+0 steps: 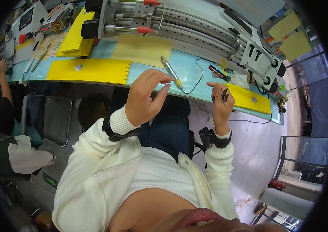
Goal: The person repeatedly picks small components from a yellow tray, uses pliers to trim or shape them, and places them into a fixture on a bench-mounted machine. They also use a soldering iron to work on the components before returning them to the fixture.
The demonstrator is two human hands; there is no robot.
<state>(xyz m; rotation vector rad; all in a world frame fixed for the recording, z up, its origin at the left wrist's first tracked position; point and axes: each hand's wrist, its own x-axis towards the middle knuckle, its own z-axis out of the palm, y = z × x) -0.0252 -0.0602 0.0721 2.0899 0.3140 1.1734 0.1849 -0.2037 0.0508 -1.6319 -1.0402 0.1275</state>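
Note:
My left hand hovers at the front edge of the table, thumb and forefinger apart, and I see nothing between them. Just beyond its fingertips lies a silver pen-shaped tool with a yellow band and a thin black cable. My right hand is closed around a small dark pointed tool, mostly hidden by the fingers, so its kind is unclear. Beside that hand, a yellow strip with a small metallic square lies along the table edge. A longer yellow strip with a toothed end lies left of my left hand.
A metal machine with rails and red-tipped rods spans the back of the light-blue table. Red-handled pliers lie before it. Folded yellow pieces and a yellow sheet are at the back left. Another person sits far left.

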